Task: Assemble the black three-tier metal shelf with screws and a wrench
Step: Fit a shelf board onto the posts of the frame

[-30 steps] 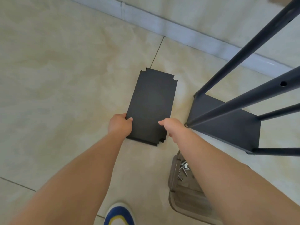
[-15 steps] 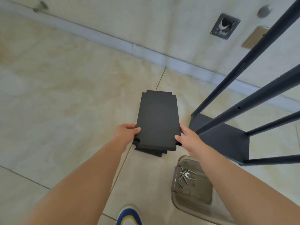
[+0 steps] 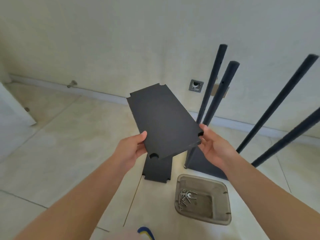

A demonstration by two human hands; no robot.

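Panel, black, at frame centre, held off the floor: your left hand grips its near-left edge, your right hand its near-right corner. Second panel lies half hidden beneath; screws in the tray blur together.

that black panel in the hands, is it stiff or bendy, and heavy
Probably stiff: the panel stays flat though the left hand and right hand grip only its near end. Likely fairly light, since a thumb-and-finger hold at the edges carries it tilted in the air. Its smooth matte face might slip; the corner notches give some purchase.
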